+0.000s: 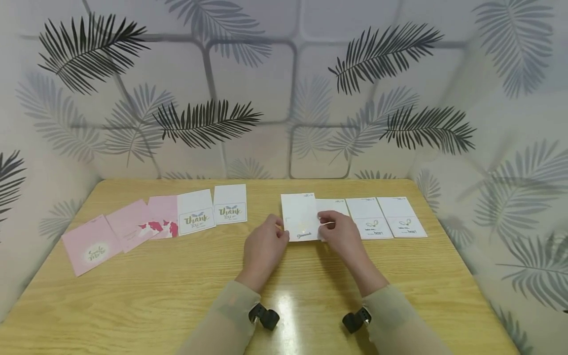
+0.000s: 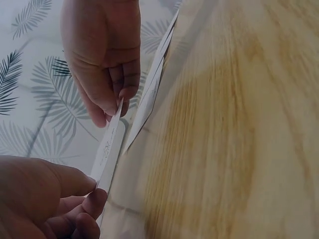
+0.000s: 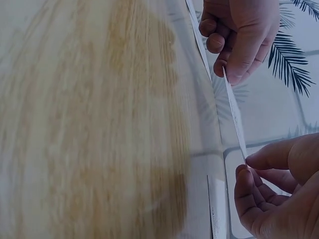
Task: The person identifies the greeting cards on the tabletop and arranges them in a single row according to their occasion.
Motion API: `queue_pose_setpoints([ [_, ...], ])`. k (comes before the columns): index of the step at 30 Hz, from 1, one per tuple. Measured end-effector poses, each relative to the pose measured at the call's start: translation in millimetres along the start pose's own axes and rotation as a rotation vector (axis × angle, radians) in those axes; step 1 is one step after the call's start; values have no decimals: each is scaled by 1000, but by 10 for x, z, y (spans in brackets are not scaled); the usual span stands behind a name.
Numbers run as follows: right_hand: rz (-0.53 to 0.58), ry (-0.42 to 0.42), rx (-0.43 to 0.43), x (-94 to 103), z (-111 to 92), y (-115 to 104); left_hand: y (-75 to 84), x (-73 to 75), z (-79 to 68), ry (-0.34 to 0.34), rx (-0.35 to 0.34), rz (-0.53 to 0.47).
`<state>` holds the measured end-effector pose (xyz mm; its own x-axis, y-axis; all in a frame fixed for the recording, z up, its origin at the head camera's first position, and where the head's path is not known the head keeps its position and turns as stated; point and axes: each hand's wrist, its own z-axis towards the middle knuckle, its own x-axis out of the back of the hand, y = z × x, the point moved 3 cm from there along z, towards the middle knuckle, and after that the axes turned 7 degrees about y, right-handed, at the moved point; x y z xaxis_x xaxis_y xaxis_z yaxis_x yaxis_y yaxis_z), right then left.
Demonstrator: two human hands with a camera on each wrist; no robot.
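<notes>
Both hands hold a white card with dark lettering near its bottom edge, lifted above the table. My left hand pinches its left edge between thumb and fingers. Its opposite edge is pinched by my right hand. Seen nearly edge-on in the right wrist view, the card spans the space between the two hands. Behind it and my right hand, another white card is partly hidden. Two more white cards with gold designs and dark lettering lie just right of that hand.
On the left of the wooden table lie two white "Thank You" cards and several pink cards, side by side and partly overlapping. A leaf-patterned backdrop rises behind the table and along both sides.
</notes>
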<state>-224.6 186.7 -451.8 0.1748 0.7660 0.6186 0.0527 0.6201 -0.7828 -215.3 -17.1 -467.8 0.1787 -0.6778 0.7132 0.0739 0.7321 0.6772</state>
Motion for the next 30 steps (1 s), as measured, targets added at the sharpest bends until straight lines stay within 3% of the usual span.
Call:
queue_pose_setpoints([
  [14, -187, -39, 15, -116, 37, 70, -19, -33, 80, -22, 16, 57],
  [22, -355, -14, 135, -138, -4, 45, -62, -104, 120, -34, 6, 67],
  [25, -392, -14, 154, -147, -19, 49, -225, -279, 191, -5, -42, 78],
  [30, -423, -21, 205, -165, -35, 46, -173, -238, 171, -27, -20, 97],
])
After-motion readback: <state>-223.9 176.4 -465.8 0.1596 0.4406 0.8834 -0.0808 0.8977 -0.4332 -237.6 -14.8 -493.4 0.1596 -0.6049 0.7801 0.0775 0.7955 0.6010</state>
